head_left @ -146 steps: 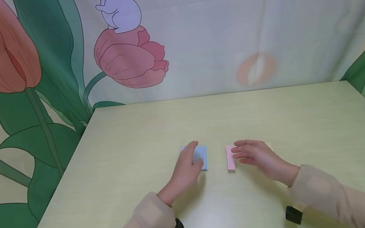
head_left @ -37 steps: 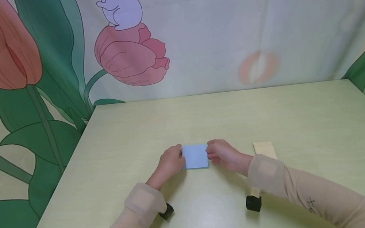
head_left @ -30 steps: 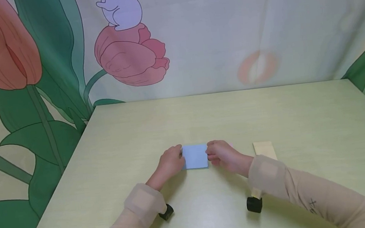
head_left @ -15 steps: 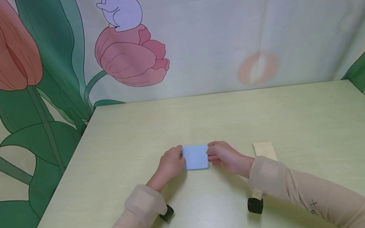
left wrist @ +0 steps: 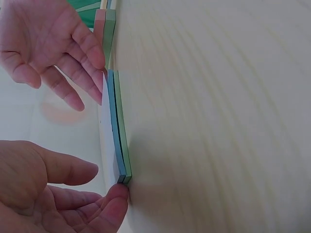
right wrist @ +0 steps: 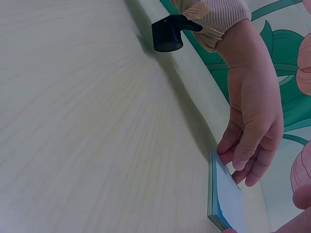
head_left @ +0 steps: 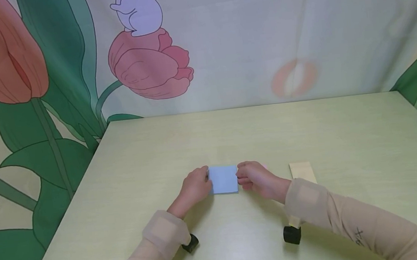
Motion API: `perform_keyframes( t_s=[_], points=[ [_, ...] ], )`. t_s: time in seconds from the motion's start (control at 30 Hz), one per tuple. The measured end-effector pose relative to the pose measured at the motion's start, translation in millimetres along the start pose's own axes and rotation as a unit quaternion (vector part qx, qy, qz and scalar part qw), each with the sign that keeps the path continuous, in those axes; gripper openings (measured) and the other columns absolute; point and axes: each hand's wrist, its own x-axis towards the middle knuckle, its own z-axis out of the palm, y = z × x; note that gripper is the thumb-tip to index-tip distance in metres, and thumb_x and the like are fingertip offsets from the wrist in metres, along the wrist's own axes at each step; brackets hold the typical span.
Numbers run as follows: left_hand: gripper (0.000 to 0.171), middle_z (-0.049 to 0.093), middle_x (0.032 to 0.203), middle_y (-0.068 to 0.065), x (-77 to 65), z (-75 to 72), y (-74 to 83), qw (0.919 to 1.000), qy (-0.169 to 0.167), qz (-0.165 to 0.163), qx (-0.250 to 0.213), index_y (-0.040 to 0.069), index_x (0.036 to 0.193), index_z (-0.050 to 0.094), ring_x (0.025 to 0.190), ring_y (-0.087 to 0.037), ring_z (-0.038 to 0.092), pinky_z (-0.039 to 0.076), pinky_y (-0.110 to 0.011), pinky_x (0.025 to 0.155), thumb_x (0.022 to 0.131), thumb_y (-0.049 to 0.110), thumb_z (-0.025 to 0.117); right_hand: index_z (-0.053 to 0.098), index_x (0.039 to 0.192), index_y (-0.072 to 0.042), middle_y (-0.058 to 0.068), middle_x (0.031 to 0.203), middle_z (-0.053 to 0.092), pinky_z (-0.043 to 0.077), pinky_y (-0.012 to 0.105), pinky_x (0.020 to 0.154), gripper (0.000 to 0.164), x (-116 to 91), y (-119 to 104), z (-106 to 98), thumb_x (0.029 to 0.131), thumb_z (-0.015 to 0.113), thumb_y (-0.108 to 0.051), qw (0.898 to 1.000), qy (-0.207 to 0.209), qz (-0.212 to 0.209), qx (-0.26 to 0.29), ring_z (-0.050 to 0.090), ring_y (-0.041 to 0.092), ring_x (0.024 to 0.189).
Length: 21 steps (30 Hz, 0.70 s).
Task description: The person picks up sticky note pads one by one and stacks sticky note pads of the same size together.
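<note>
A blue sticky-note pad (head_left: 223, 179) lies flat on top of a green pad (left wrist: 122, 131), their edges nearly lined up. My left hand (head_left: 195, 186) is at the stack's left edge; in the left wrist view its fingertips touch the near end, with the thumb held apart. On the opposite edge, my right hand (head_left: 258, 178) has its fingertips against the stack, fingers loosely extended in the left wrist view. Behind it stands another stack, a pink pad (left wrist: 99, 26) over a green one, mostly hidden by the hand in the head view.
A pale yellow pad or strip (head_left: 302, 170) lies to the right, partly covered by the right sleeve. Black wrist cameras hang under both cuffs, close over the table (head_left: 242, 244). A printed flower curtain (head_left: 231, 52) stands behind the table's far edge.
Since the oldest frame, my right hand has moved left from the pink pad to the blue pad's right edge. My left hand has shifted to its left edge. Both have stayed nearly still lately.
</note>
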Motion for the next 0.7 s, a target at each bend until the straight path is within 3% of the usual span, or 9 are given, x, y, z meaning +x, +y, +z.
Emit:
perform_keyframes(
  t_s=[0.1, 0.2, 0.3, 0.5, 0.7],
  points=[
    [0.004, 0.04, 0.068, -0.004, -0.7, -0.4, -0.8, 1.0, -0.003, -0.003, 0.002, 0.0, 0.082, 0.049, 0.064, -0.017, 0.036, 0.03, -0.026, 0.056, 0.081, 0.003, 0.048, 0.021, 0.135, 0.007, 0.022, 0.124, 0.039, 0.038, 0.034, 0.087, 0.054, -0.5, -0.5, -0.4, 0.085, 0.038, -0.005, 1.0, 0.003, 0.003, 0.0, 0.044, 0.019, 0.088],
    [0.027, 0.055, 0.087, -0.012, -1.7, -1.5, -1.8, 0.9999, -0.006, -0.012, 0.003, -0.006, 0.106, 0.053, 0.074, -0.019, 0.043, 0.038, -0.03, 0.067, 0.082, 0.005, 0.048, 0.021, 0.134, 0.007, 0.015, 0.111, 0.041, 0.038, 0.031, 0.082, 0.055, -1.4, -1.5, -1.9, 0.083, 0.039, -0.003, 1.0, 0.004, 0.001, -0.001, 0.043, 0.016, 0.08],
    [0.043, 0.057, 0.107, -0.018, -3.2, -2.5, -3.4, 0.9997, -0.009, -0.022, 0.0, -0.007, 0.123, 0.044, 0.086, -0.021, 0.047, 0.042, -0.036, 0.08, 0.083, 0.006, 0.048, 0.02, 0.135, 0.007, 0.014, 0.109, 0.04, 0.038, 0.034, 0.087, 0.057, -3.9, -2.9, -4.3, 0.082, 0.039, -0.001, 1.0, 0.001, -0.005, 0.0, 0.043, 0.017, 0.083],
    [0.045, 0.053, 0.118, -0.02, -5.5, -4.1, -6.1, 0.9993, -0.012, -0.033, -0.007, -0.007, 0.126, 0.042, 0.111, -0.028, 0.049, 0.038, -0.041, 0.094, 0.084, 0.008, 0.048, 0.019, 0.136, 0.005, 0.023, 0.132, 0.031, 0.029, 0.042, 0.102, 0.056, -11.8, -6.3, -10.6, 0.084, 0.038, -0.002, 1.0, -0.007, 0.001, 0.022, 0.04, 0.028, 0.107],
    [0.045, 0.051, 0.121, -0.021, -6.7, -4.4, -6.9, 0.9994, -0.007, -0.032, -0.007, -0.007, 0.126, 0.042, 0.118, -0.032, 0.043, 0.036, -0.042, 0.097, 0.084, 0.008, 0.049, 0.02, 0.138, -0.001, 0.021, 0.137, 0.029, 0.027, 0.043, 0.103, 0.055, -18.9, -8.5, -18.8, 0.086, 0.038, -0.007, 0.999, -0.006, 0.018, 0.03, 0.034, 0.033, 0.119]
  ],
)
